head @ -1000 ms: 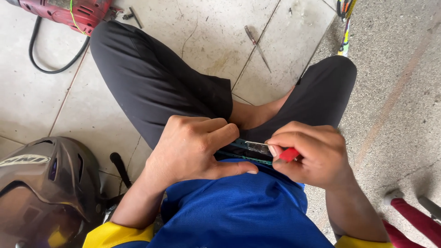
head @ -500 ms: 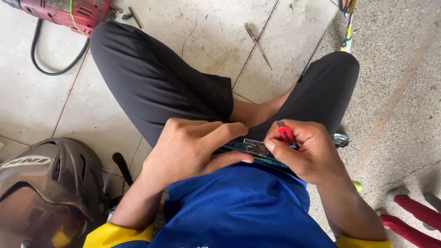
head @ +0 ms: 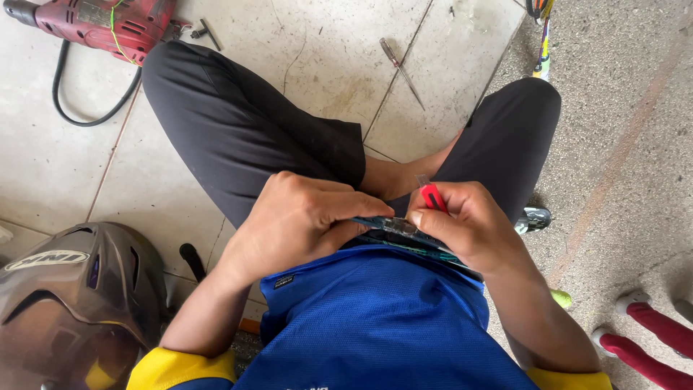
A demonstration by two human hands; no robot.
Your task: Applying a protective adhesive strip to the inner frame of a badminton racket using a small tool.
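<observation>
Mid-frame, the left hand [head: 303, 224] grips a thin dark strip [head: 404, 231] across the lap. The right hand [head: 469, 227] is closed round a red cutter [head: 432, 195], its blade tip poking up, just above the strip. A red drill [head: 101, 25] lies upper left, a helmet [head: 68, 296] lower left.

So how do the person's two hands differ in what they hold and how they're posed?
The left hand curls over the flat dark plastic-wrapped strip, fingers folded down and pinning it against the lap; the right hand holds the small red-handled cutter in a pinching grip, with its tip pointing up and away. The left hand shows mostly knuckles; the right shows thumb and fingertips. Both hands meet at the strip, over the blue shirt.
</observation>
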